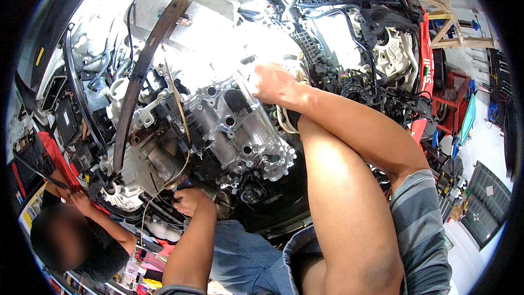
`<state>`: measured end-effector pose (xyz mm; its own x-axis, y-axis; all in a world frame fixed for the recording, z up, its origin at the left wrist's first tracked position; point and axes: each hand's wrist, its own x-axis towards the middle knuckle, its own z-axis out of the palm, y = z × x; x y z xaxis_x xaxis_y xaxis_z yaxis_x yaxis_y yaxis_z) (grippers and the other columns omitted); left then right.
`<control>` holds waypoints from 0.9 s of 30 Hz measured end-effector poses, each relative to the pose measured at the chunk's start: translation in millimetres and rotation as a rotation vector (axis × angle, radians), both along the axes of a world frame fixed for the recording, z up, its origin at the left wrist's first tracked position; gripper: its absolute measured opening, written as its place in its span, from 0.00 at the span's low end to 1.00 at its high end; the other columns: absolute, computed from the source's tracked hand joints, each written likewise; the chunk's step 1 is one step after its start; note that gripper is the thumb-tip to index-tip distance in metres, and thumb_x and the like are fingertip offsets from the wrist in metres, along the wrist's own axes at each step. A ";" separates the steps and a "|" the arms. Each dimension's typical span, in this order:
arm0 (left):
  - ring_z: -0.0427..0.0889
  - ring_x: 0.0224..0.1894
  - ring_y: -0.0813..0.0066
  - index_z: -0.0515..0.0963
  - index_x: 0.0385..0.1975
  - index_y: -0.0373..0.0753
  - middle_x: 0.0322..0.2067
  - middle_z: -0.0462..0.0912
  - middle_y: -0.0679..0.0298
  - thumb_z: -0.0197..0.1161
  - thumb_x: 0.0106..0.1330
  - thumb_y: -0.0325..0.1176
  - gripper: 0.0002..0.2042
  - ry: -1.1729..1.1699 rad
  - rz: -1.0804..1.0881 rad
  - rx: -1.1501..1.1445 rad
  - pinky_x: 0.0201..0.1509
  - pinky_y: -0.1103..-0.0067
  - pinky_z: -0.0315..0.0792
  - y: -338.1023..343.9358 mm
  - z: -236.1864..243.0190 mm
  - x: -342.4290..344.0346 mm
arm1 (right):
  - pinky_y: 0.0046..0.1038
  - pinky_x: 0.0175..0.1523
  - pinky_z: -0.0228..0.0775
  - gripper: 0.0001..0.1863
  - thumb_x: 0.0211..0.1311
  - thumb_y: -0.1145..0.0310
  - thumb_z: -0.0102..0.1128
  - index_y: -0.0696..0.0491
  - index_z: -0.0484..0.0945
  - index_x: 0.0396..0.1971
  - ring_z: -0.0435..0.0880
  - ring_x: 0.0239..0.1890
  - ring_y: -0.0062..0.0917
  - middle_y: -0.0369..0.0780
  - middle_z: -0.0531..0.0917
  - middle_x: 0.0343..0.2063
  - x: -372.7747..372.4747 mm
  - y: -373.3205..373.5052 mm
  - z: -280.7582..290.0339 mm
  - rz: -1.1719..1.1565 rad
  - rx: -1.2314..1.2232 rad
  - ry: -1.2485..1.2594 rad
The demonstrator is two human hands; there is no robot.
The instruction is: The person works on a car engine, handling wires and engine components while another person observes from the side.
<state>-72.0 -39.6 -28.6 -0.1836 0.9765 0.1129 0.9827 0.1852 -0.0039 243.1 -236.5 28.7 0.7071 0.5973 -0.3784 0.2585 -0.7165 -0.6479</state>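
A silver engine [221, 141] with a ribbed metal cover and round holes fills the middle of the engine bay. My right hand [271, 84] is closed beside the cover's upper right edge, its fingertips lost in bright glare. What it grips, if anything, cannot be made out. Low at the engine's left side, my left hand [192, 201] is curled closed next to a dark, dirty metal part. Whatever lies in those fingers is hidden. A thin pale cable [184, 125] runs down over the engine's left side toward my left hand.
A long dark wooden bar [143, 79] slants across the bay's left part. Behind it stands a grey metal sheet [164, 8]. Black hoses and wiring [344, 79] crowd the right. Another person's hand [82, 203] is at the lower left, beside a red cover [53, 155].
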 end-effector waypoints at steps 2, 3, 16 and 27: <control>0.78 0.50 0.46 0.74 0.49 0.25 0.48 0.78 0.41 0.44 0.68 0.44 0.25 -0.002 -0.004 0.000 0.57 0.63 0.71 4.3 -6.6 -8.8 | 0.41 0.40 0.76 0.12 0.52 0.63 0.56 0.56 0.83 0.25 0.82 0.32 0.47 0.50 0.83 0.25 0.0 -1.2 -6.0 0.032 -0.001 -0.055; 0.78 0.50 0.46 0.74 0.49 0.25 0.48 0.78 0.41 0.44 0.68 0.44 0.25 -0.002 -0.007 0.000 0.57 0.63 0.71 6.4 -9.7 -13.1 | 0.40 0.38 0.76 0.11 0.51 0.63 0.56 0.55 0.83 0.25 0.82 0.32 0.46 0.47 0.83 0.23 0.2 -2.1 -10.8 0.066 -0.004 -0.110; 0.78 0.50 0.46 0.74 0.49 0.25 0.47 0.78 0.41 0.44 0.68 0.44 0.25 0.017 -0.067 -0.021 0.57 0.63 0.71 0.5 -0.9 2.1 | 0.35 0.42 0.77 0.10 0.52 0.66 0.55 0.56 0.82 0.25 0.83 0.33 0.40 0.45 0.83 0.28 20.0 -12.7 5.6 0.283 -0.149 -0.091; 0.78 0.50 0.46 0.74 0.49 0.26 0.47 0.78 0.41 0.44 0.68 0.45 0.26 0.029 -0.074 -0.016 0.57 0.62 0.70 3.7 1.1 1.2 | 0.34 0.50 0.75 0.15 0.52 0.69 0.56 0.53 0.82 0.41 0.83 0.41 0.37 0.46 0.84 0.37 43.8 -28.1 -3.4 0.440 -0.167 -0.393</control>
